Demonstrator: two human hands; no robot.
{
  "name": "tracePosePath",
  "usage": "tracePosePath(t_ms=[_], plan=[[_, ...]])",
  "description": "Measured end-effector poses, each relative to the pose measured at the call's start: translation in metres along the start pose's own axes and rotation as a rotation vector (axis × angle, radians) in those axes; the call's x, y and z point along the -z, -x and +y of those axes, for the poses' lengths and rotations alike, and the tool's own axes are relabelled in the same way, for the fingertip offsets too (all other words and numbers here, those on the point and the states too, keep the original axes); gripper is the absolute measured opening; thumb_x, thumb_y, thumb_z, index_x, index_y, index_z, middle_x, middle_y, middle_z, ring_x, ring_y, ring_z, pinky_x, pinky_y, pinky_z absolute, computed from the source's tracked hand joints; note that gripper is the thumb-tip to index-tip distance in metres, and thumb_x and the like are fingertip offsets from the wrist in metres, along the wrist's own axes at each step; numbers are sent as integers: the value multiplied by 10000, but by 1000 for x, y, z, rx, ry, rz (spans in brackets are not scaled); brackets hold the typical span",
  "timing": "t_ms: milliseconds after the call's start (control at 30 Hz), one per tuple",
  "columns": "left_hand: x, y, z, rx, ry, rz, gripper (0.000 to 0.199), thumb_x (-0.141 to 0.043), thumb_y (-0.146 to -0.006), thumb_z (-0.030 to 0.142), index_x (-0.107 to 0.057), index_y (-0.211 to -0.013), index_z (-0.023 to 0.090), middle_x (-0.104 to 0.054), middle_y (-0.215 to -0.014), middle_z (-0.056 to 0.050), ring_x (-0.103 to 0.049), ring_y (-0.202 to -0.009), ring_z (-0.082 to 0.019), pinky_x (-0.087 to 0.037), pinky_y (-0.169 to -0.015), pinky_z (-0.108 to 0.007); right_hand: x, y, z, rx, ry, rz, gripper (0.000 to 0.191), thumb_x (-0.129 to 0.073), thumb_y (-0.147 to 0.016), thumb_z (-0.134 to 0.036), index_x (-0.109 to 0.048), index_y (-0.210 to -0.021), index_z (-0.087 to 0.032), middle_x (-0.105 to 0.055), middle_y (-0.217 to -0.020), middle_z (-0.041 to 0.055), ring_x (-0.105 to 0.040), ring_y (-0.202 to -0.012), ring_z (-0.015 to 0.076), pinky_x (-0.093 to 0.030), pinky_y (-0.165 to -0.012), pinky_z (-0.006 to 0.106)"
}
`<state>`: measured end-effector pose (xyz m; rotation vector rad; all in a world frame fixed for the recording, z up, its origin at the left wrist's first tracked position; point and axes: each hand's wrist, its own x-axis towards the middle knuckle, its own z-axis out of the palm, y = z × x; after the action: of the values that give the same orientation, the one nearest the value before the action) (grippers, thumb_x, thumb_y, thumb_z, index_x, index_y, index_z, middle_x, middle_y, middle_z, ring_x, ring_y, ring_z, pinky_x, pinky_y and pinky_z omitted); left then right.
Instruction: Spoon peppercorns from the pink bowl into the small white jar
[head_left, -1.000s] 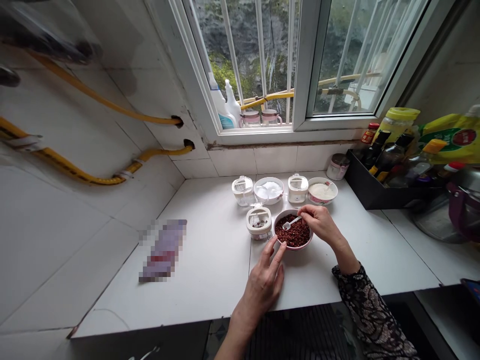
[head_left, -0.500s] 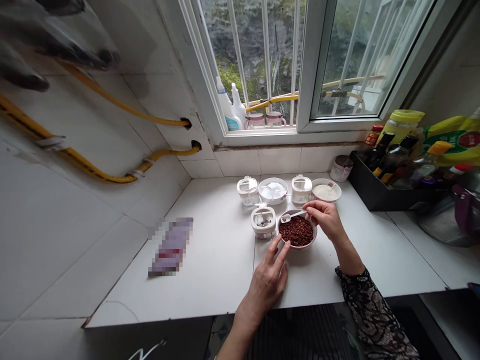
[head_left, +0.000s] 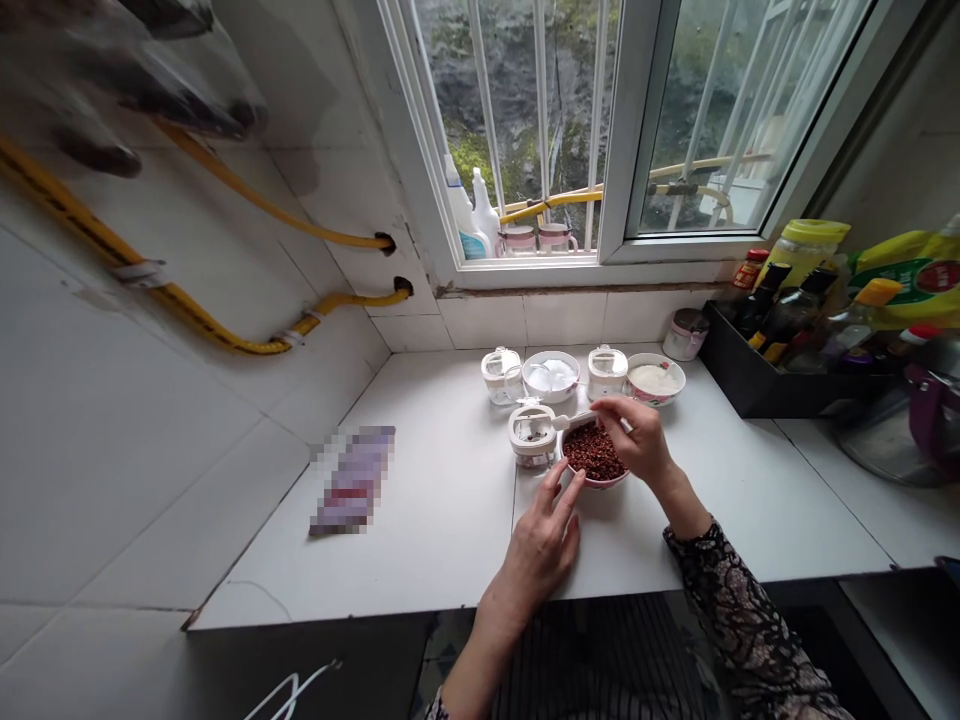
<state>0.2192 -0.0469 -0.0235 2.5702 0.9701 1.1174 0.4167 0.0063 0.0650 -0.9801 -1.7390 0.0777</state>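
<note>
A bowl of dark red peppercorn-like grains [head_left: 592, 452] stands on the white counter. My right hand [head_left: 636, 436] pinches a small white spoon [head_left: 564, 422] above the bowl's back left rim, its head beside a clear jar with a white lid frame [head_left: 532, 436]. My left hand [head_left: 545, 540] has its fingers apart, with the fingertips at the bowl's front left edge. Behind are a bowl of white grains [head_left: 551, 376], a bowl of pale grains [head_left: 654, 380] and two more lidded jars [head_left: 501, 376].
A black box of bottles [head_left: 780, 385] is at the back right, beside a pot [head_left: 885, 440]. A small round jar [head_left: 684, 335] stands left of the box. A blurred purple packet [head_left: 354, 480] lies at the left. The counter's front edge runs below my hands.
My right hand has moved left with the spoon, from over the grains towards the front jar. My left hand stays by the bowl. The whole view has shifted slightly.
</note>
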Motion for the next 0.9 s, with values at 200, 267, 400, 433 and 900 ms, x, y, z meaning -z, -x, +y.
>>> tracePosePath(t_ms=[200, 267, 400, 433, 900], plan=[[1, -1, -1, -14, -11, 12, 719, -472, -938, 53, -250, -1597, 237, -372, -1566, -192, -464, -1434, -286, -526, -1082, -443, 16, 6, 21, -198, 105, -134, 220, -490, -919, -158, -695, -846, -189, -731, -790, 55, -667, -714, 195, -509, -702, 298], [0, -1, -2, -18, -15, 14, 714, -472, -940, 55, -253, -1595, 237, -371, -1565, -193, -463, -1435, -289, -528, -1080, -444, 11, 7, 23, -230, 161, -187, 222, -496, -909, -159, -697, -821, -194, -735, -781, 60, -667, -720, 202, -492, -701, 297], [0, -1, -2, -20, -26, 18, 720, -475, -936, 54, -253, -1595, 238, -380, -1564, -191, -466, -1433, -295, -530, -1078, -446, 0, 9, 23, -311, 154, -232, 218, -513, -909, -184, -709, -816, -207, -750, -780, 49, -671, -714, 195, -469, -694, 285], [0, -1, -2, -18, -28, 18, 721, -475, -934, 52, -254, -1595, 237, -383, -1563, -189, -467, -1432, -295, -528, -1079, -448, 0, 9, 23, -336, 143, -223, 218, -514, -907, -191, -711, -814, -207, -750, -775, 45, -667, -704, 190, -465, -688, 282], [0, -1, -1, -16, -43, 24, 738, -464, -939, 46, -224, -1604, 256, -372, -1573, -182, -460, -1437, -294, -527, -1082, -453, 5, 8, 26, -424, 167, -167, 247, -496, -877, -215, -734, -808, -201, -720, -689, 24, -631, -630, 172, -455, -647, 264]])
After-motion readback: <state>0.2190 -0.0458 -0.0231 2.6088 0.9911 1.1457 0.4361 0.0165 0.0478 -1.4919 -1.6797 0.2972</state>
